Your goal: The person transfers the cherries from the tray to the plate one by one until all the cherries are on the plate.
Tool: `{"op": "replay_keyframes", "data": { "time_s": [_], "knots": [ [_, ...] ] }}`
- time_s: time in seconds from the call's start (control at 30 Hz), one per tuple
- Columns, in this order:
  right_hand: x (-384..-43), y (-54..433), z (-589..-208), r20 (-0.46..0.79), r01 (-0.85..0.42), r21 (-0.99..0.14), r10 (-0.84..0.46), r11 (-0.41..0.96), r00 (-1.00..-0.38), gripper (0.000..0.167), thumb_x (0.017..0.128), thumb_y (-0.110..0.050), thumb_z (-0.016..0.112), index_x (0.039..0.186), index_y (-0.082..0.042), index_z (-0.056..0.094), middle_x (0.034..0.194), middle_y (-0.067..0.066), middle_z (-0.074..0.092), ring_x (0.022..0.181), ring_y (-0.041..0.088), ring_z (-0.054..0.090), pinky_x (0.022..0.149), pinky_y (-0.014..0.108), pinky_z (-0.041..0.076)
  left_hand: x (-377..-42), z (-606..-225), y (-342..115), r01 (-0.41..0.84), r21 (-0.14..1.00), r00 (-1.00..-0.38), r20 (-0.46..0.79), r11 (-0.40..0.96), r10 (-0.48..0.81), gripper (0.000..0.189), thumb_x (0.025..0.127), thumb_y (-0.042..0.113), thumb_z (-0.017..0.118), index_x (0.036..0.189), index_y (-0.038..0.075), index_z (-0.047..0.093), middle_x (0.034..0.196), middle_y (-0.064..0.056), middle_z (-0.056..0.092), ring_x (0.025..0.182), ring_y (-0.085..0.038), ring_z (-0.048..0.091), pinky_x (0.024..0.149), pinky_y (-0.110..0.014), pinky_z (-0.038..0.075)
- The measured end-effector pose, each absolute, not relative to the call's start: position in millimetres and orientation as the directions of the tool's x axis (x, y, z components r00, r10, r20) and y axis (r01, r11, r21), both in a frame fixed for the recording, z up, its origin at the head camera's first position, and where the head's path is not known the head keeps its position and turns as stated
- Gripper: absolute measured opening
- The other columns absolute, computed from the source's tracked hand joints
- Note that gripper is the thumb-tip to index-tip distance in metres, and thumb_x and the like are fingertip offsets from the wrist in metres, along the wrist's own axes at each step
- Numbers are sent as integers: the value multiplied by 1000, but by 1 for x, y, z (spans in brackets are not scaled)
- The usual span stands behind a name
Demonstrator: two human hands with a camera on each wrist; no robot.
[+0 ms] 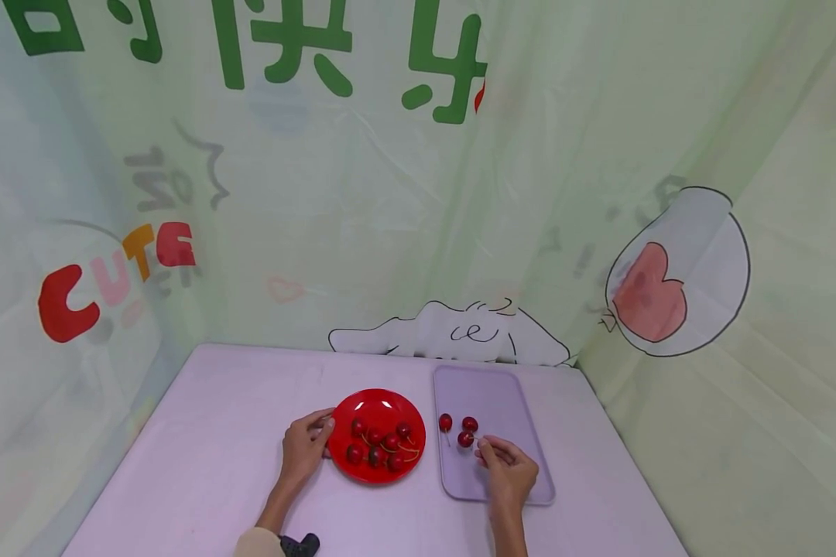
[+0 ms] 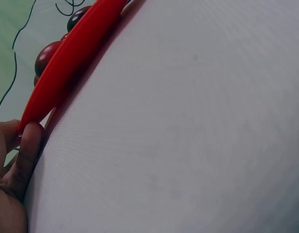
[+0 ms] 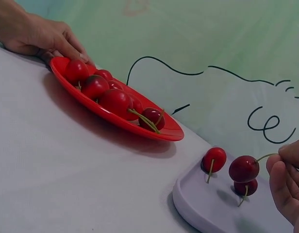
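My left hand point(image 1: 303, 450) grips the left rim of a round red plate point(image 1: 383, 404), its thumb and fingers on the edge. Several dark red cherries with green stems lie in the plate. In the left wrist view the plate point(image 2: 79, 63) looks tilted. My right hand point(image 1: 510, 476) is over a light purple tray point(image 1: 484, 391) and pinches the stem of a cherry point(image 3: 243, 169). That cherry hangs from its stem, apart from the tray in the right wrist view. Two other cherries rest on the tray, one left point(image 1: 445, 422) and one behind point(image 1: 470, 424).
A pale pinkish table point(image 1: 251, 394) bears the plate and the tray, side by side with a gap between. Light green curtains point(image 1: 390, 216) with printed letters and drawings close off the back and both sides. A black strap device point(image 1: 299, 545) sits at the left wrist.
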State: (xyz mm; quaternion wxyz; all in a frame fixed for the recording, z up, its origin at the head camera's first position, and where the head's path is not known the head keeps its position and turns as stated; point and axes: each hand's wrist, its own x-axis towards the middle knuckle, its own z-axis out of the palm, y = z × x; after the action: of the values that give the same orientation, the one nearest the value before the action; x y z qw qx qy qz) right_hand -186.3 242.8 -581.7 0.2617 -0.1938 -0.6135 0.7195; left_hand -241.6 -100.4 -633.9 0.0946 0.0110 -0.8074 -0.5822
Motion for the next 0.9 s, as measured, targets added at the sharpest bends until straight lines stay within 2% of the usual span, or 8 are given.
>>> {"op": "replay_keyframes", "data": {
  "time_s": [0.2,0.63,0.9],
  "knots": [
    [-187,239,-579,36,-138,-983,601,-125,-799,8,90,10,81,98,12,80,72,2,79,60,13,76,63,29,67,-242,-633,-100,88,944,-982,136,319,-131,36,107,15,70,143,6,72,121,-21,79,56,-11,65,60,-17,57],
    [-191,225,-578,12,-122,-980,561,-160,-828,26,93,7,81,112,21,73,77,4,81,62,12,76,65,28,67,-241,-626,-99,88,939,-981,139,332,-134,35,108,14,70,141,5,72,120,-22,79,54,-10,63,59,-16,56],
    [-187,213,-568,23,-138,-976,551,-168,-834,25,94,8,79,112,24,72,76,3,81,61,12,76,64,27,66,-242,-631,-100,81,939,-983,131,336,-132,36,107,14,70,142,6,72,122,-21,79,55,-10,64,60,-15,56]
  ]
}}
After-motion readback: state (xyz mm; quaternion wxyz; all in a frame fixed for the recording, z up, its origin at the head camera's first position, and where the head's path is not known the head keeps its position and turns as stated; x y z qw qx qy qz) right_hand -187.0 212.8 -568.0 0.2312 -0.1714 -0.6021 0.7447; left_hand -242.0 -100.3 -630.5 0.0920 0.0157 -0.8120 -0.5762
